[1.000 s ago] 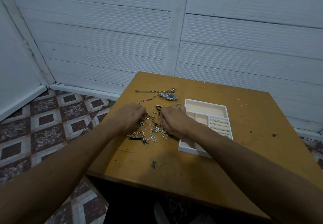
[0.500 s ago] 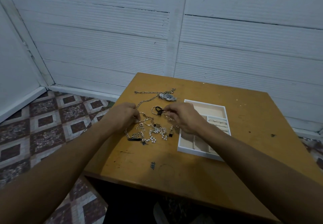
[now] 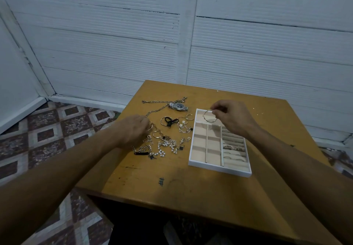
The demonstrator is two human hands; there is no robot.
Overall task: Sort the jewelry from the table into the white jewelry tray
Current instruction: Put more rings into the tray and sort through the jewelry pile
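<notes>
Table point(image 3: 191, 197), near edge: ink hash mark point(image 3: 161, 181). White jewelry tray point(image 3: 219, 169) right of centre, rings in right-hand slots. Jewelry pile point(image 3: 166, 145) just left of tray. Your left hand point(image 3: 131, 130) curled at pile's left edge on gold chain point(image 3: 155, 111); grip unclear. Your right hand point(image 3: 233, 118) pinches thin gold bangle point(image 3: 209, 121) over tray's far compartment. Wristwatch point(image 3: 178, 106) beyond pile.

Dim, cool, even light. Soft arm shadows darken the near edge of the counter point(image 3: 191, 193). Wide-angle distortion bows the wall point(image 3: 95, 44) boards; the jewelry point(image 3: 164, 144) looks soft, fine links smeared.
</notes>
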